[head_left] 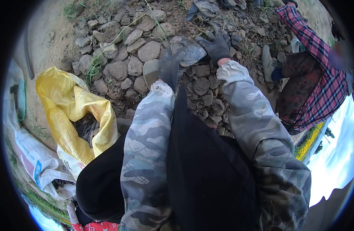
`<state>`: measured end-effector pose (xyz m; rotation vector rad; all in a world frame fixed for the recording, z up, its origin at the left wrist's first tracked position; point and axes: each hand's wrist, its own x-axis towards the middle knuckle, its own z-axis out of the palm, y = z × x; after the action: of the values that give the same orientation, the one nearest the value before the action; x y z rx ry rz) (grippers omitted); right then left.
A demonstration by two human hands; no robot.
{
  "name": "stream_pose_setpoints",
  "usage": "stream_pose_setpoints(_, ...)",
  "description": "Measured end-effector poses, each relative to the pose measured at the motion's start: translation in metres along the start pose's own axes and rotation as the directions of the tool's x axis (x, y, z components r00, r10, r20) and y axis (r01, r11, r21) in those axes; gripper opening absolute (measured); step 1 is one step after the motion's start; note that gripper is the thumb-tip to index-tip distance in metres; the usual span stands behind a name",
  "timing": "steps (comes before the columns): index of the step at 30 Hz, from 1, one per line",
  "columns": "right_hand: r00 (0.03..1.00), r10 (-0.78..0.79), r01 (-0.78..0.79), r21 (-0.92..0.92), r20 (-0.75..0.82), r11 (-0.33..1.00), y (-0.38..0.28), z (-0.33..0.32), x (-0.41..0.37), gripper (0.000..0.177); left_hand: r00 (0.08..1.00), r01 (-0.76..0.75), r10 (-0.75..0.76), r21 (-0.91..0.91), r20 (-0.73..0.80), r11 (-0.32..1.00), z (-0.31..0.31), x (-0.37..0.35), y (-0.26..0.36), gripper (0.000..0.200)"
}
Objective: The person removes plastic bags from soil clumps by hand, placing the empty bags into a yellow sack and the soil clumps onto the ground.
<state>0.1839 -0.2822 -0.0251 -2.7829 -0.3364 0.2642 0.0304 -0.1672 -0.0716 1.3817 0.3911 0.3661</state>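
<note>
My left hand (169, 68), in a dark glove, is at the left edge of a crumpled, dirt-smeared grey plastic sheet (191, 53) lying on the stones. Its fingers look closed on that edge, though they are slightly blurred. On the sheet's right side, my right hand (217, 47), gloved alike, has its thumb and fingers spread apart over soil and rubble. Stones (149, 51) of fist size and larger are heaped left of my hands. Smaller broken stones (201, 86) lie just below the sheet.
A yellow woven sack (57, 90) stands open at left, dark scraps inside. White sacks (32, 148) lie beyond it. At right, a person in a plaid shirt (319, 54) crouches by the heap. Red patterned clothing (96, 226) shows at lower left. More dirty sheeting (207, 7) lies at the top.
</note>
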Motion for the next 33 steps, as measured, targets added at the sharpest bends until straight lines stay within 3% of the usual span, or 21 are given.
stream_pose_setpoints(1,0.982,0.166,-0.161,-0.055,0.095,0.985,-0.009,0.014,0.003,0.094,0.934,-0.356,0.332,0.335,0.129,0.873,-0.004,-0.003,-0.002,0.044)
stream_pose_setpoints(2,0.982,0.178,-0.176,-0.043,0.07,0.984,-0.002,0.04,0.015,0.093,0.936,-0.351,0.328,0.344,0.126,0.871,-0.004,-0.004,0.002,0.044)
stream_pose_setpoints(3,0.981,0.175,-0.172,-0.037,0.079,0.984,-0.011,0.039,0.015,0.093,0.962,-0.271,0.261,0.168,0.077,0.948,0.0,-0.005,0.008,0.043)
stream_pose_setpoints(4,0.96,0.273,-0.27,-0.046,0.061,0.962,-0.022,0.036,0.016,0.091,0.982,-0.183,0.183,-0.016,0.041,0.983,0.0,-0.006,0.01,0.042)
stream_pose_setpoints(5,0.928,0.37,-0.368,-0.053,0.039,0.928,-0.032,0.031,0.014,0.089,0.983,-0.178,0.178,-0.008,0.042,0.984,-0.005,-0.005,0.007,0.042)
stream_pose_setpoints(6,0.931,0.362,-0.363,-0.035,-0.036,0.931,-0.029,0.035,0.015,0.078,0.95,-0.309,0.286,0.255,0.123,0.916,-0.012,-0.002,-0.001,0.04)
stream_pose_setpoints(7,0.93,0.366,-0.367,-0.032,-0.037,0.93,-0.02,0.038,0.017,0.078,0.902,-0.433,0.366,0.48,0.23,0.763,-0.015,0.001,-0.002,0.039)
stream_pose_setpoints(8,0.96,0.267,-0.27,-0.029,-0.085,0.962,-0.008,0.036,0.018,0.072,0.899,-0.437,0.37,0.475,0.233,0.764,-0.014,-0.001,-0.002,0.039)
stream_pose_setpoints(9,0.977,0.162,-0.169,-0.036,-0.136,0.985,0.007,0.035,0.02,0.066,0.945,-0.325,0.287,0.359,0.157,0.875,-0.01,-0.004,0.004,0.037)
stream_pose_setpoints(10,0.961,-0.027,-0.005,-0.115,-0.276,0.993,0.02,0.038,0.015,0.044,0.978,-0.203,0.186,0.223,0.093,0.954,-0.006,-0.005,0.007,0.036)
stream_pose_setpoints(11,0.958,-0.027,-0.008,-0.121,-0.286,0.993,0.037,0.032,0.015,0.044,0.976,-0.21,0.193,0.214,0.097,0.954,-0.004,-0.005,0.006,0.036)
stream_pose_setpoints(13,0.988,-0.151,0.151,0.007,-0.027,0.989,0.06,0.017,0.008,0.028,0.918,-0.395,0.34,0.533,0.203,0.748,-0.01,-0.003,0.001,0.035)
stream_pose_setpoints(14,0.963,-0.245,0.255,0.089,-0.108,0.963,0.071,0.014,0.002,0.018,0.919,-0.393,0.338,0.531,0.203,0.751,-0.008,-0.006,0.001,0.035)
stream_pose_setpoints(16,0.958,-0.279,0.285,0.096,-0.073,0.954,0.082,-0.002,-0.011,0.016,0.959,-0.282,0.268,0.231,0.09,0.931,-0.005,-0.011,0.012,0.031)
stream_pose_setpoints(17,0.949,-0.313,0.315,0.107,-0.039,0.943,0.086,-0.009,-0.018,0.015,0.958,-0.284,0.27,0.228,0.093,0.931,-0.006,-0.009,0.01,0.031)
stream_pose_setpoints(19,0.93,-0.361,0.365,0.068,-0.074,0.928,0.1,-0.022,-0.039,0.015,0.9,-0.436,0.392,0.38,0.191,0.816,-0.01,-0.009,0.007,0.026)
stream_pose_setpoints(22,0.952,-0.3,0.304,0.071,-0.058,0.95,0.115,-0.043,-0.082,0.016,0.891,-0.453,0.424,0.353,0.162,0.819,-0.007,-0.011,0.007,0.024)
stream_pose_setpoints(26,0.981,-0.07,0.055,0.087,0.182,0.995,0.149,-0.057,-0.139,0.016,0.861,-0.508,0.463,0.387,0.211,0.77,-0.011,-0.008,0.004,0.027)
stream_pose_setpoints(29,0.976,-0.01,-0.028,0.171,0.219,0.985,0.194,-0.056,-0.191,0.016,0.827,-0.562,0.492,0.439,0.273,0.701,-0.014,-0.005,0.0,0.029)
stream_pose_setpoints(33,0.947,0.147,-0.148,-0.019,0.286,0.989,0.256,-0.063,-0.248,0.015,0.778,-0.628,0.531,0.43,0.335,0.648,-0.016,0.002,-0.012,0.034)
